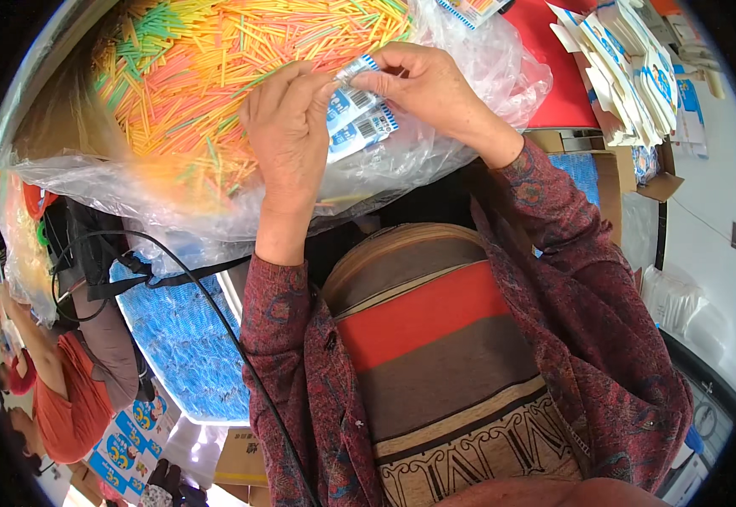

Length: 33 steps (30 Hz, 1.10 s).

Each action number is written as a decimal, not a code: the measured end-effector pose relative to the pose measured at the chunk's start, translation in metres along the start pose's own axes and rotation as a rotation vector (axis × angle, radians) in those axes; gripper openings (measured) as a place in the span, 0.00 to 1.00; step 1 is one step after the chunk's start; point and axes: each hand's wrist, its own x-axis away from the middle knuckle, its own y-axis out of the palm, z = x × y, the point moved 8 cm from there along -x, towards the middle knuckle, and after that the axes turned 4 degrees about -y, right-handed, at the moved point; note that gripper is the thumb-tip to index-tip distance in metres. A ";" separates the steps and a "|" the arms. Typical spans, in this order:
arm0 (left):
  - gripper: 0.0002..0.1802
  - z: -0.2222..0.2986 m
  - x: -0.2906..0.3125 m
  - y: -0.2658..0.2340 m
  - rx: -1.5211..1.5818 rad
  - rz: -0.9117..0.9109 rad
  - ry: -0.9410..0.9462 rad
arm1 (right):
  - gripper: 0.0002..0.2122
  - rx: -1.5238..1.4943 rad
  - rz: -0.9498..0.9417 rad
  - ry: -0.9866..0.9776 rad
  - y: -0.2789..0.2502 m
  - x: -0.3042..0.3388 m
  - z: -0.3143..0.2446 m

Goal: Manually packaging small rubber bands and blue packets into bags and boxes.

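Note:
Small blue-and-white plastic packets with barcodes and striped ends are between my hands, over the near edge of a heap of thin coloured sticks. My left hand has its fingers curled and closed at the packets' left side. With thumb and forefinger my right hand pinches the upper striped end of a packet. A second packet overlaps below the first. The sticks are yellow, orange, pink and green, lying loose on a clear plastic sheet. What my left fingertips cover is hidden.
Flattened white-and-blue cartons are stacked on a red surface at far right. On my left stands a white bin full of blue packets; a black cable hangs across it. Another person in an orange shirt is at lower left.

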 end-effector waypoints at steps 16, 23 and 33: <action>0.09 -0.021 0.027 0.001 0.661 -0.295 -0.597 | 0.08 -0.436 -0.040 0.191 0.012 0.028 -0.004; 0.05 -0.003 0.011 -0.004 0.548 -0.378 -0.397 | 0.14 -0.077 -0.123 0.054 0.007 0.017 -0.008; 0.04 0.002 0.016 0.014 0.241 -0.313 -0.157 | 0.09 0.497 -0.159 -0.578 0.018 -0.077 0.002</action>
